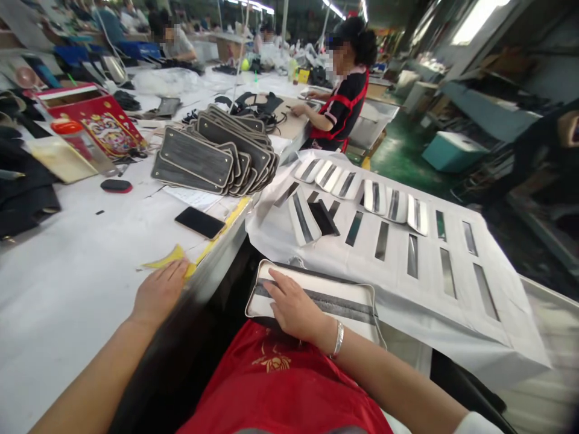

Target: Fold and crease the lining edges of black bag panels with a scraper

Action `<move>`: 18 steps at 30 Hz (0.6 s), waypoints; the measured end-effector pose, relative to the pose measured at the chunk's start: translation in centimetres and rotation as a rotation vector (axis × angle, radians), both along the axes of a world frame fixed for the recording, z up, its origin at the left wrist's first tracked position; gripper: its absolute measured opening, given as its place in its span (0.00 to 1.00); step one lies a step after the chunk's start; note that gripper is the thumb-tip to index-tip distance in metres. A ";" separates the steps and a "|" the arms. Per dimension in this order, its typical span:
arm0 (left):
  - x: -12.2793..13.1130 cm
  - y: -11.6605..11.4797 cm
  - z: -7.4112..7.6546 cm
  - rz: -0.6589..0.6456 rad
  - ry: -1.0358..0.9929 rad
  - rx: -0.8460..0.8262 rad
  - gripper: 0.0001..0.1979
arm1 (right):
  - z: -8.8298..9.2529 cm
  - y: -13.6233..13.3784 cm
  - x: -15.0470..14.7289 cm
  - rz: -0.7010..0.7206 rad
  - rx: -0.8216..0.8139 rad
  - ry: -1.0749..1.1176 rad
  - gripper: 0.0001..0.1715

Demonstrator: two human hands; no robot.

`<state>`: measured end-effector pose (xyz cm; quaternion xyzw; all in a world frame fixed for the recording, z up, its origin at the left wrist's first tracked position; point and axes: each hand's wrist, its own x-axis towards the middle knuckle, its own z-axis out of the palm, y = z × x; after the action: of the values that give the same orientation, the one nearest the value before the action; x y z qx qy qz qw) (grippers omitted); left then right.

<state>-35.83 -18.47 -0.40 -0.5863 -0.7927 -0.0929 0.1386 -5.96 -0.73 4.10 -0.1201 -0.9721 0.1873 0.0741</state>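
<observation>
My left hand (160, 292) rests at the edge of the white worktable, fingers outstretched against a torn piece of yellow tape (167, 258). My right hand (294, 304) lies with its fingers spread on a long white panel (348, 294) that has a dark stripe along it and a raised pale rim. This panel is over my lap, above a red apron (266, 386). Its underside is hidden. Beyond my left hand a phone (199, 222) lies face up, screen dark.
Dark, pale-edged panels (203, 154) are stacked on the table. To the right, a white sheet with slots (425, 289) carries several white striped pieces (346, 184). A red box (97, 117) and bottle (76, 138) stand left. A co-worker (346, 90) works ahead.
</observation>
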 end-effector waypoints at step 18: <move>11.6 9.2 2.4 -0.491 -0.878 0.288 0.30 | 4.0 5.9 2.0 -0.428 -0.958 0.147 0.23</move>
<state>-24.23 -9.29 1.98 -0.6356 -0.5945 -0.4680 -0.1534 -3.92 5.20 8.13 -0.3227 -0.7237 0.5990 0.1156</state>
